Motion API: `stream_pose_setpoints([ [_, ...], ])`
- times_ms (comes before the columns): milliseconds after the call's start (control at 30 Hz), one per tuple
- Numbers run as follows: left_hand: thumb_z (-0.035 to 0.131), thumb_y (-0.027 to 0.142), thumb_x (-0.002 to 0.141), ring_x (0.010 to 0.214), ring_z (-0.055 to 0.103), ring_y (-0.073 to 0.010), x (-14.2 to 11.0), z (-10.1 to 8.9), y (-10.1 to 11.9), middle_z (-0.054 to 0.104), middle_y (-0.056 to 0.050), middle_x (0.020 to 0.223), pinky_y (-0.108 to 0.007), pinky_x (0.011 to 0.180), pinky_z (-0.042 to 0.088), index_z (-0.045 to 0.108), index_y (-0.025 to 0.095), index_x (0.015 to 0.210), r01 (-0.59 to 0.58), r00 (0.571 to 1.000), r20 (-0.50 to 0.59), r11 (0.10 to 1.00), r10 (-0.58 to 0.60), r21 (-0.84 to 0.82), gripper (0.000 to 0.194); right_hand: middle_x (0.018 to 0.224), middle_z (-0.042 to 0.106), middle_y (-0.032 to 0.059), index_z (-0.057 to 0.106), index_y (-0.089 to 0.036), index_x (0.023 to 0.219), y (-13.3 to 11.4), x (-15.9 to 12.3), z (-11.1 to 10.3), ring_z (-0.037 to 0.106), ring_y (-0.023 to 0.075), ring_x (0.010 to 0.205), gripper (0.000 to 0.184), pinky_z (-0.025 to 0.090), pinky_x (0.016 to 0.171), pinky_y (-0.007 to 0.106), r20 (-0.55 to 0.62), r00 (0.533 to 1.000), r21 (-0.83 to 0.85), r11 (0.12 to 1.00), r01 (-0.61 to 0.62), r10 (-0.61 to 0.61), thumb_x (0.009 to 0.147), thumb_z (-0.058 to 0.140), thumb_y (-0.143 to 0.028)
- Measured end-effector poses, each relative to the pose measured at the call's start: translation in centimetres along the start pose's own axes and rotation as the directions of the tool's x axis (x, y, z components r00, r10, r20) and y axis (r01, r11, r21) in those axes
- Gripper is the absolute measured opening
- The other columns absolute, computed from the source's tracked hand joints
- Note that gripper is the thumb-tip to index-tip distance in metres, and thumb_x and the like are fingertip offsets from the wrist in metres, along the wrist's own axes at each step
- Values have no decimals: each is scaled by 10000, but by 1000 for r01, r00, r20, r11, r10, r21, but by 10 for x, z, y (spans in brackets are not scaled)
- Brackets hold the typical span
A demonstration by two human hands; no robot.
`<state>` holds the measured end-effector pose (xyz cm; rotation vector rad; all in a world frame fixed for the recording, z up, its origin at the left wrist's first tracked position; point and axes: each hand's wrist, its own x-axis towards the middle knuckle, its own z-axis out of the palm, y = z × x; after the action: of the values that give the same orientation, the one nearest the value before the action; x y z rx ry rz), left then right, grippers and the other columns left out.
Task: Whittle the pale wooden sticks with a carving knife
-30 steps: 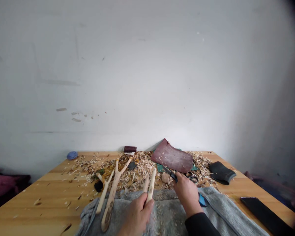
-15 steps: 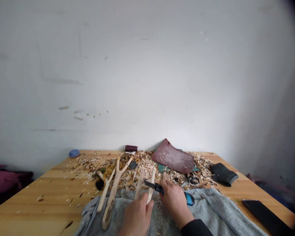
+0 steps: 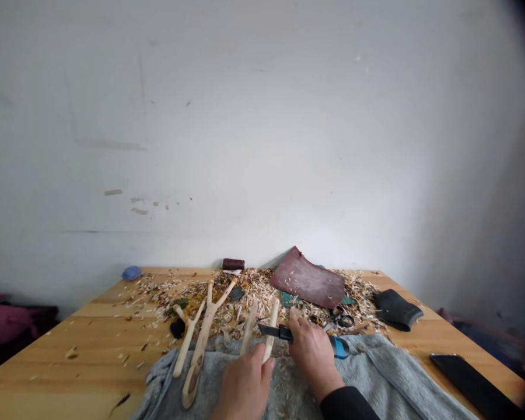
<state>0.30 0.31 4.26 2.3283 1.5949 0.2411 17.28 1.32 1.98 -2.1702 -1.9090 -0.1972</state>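
My left hand (image 3: 246,382) is closed around a wooden slingshot fork (image 3: 272,328). Two pale prongs rise above my fingers; the part where they join is hidden in the hand. In my right hand (image 3: 311,354) is a blue and black utility knife (image 3: 340,347), its dark blade lying across the right prong. To the left, a long peeled slingshot frame (image 3: 206,329) and a smaller forked branch (image 3: 188,341) lie with their handles on a grey cloth (image 3: 367,373).
Wood shavings (image 3: 254,286) cover the back of the wooden table (image 3: 74,361). Among them are maroon leather (image 3: 310,282), scissors (image 3: 343,319) and a thread spool (image 3: 233,264). A black rubber piece (image 3: 397,310) and a phone (image 3: 472,382) lie right, a blue roll (image 3: 132,272) at back left.
My right hand and the knife have shifted slightly to the right. The right prong has tilted a little rightward in my left hand, with the blade still across it.
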Motion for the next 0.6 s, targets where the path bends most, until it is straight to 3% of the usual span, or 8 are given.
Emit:
stream_pose_setpoints([
  [100,429,320,958,900,717,-204,3,2,-2,767,-33,919,-265,690,412,639,235,963,-3,1000,6,998,4,-62,227,1081,721,84,695,-221,992,3,2,1,691,210,943,321,456,778,273,-14,1000,11,1000,-22,22,845,450,-74],
  [300,427,289,939,792,661,-146,6,2,-3,723,-14,818,-230,646,375,619,218,845,-20,1000,-1,981,20,-194,225,994,737,64,676,-230,1060,13,7,5,699,201,921,340,435,737,262,-49,998,-1,999,-34,34,880,430,-79],
  [500,320,381,970,463,468,-92,1,2,-2,554,52,602,-201,484,343,568,228,842,55,986,162,867,30,-495,318,950,745,100,671,-217,1052,52,11,-3,715,248,804,269,410,615,298,-26,949,-33,949,-314,313,937,429,-203],
  [600,358,361,955,487,487,-92,0,1,0,549,56,590,-197,519,365,563,230,796,38,992,122,874,24,-484,290,1005,738,76,665,-236,1052,47,8,-6,705,213,832,214,404,639,277,-82,964,6,967,-254,253,918,498,-236],
])
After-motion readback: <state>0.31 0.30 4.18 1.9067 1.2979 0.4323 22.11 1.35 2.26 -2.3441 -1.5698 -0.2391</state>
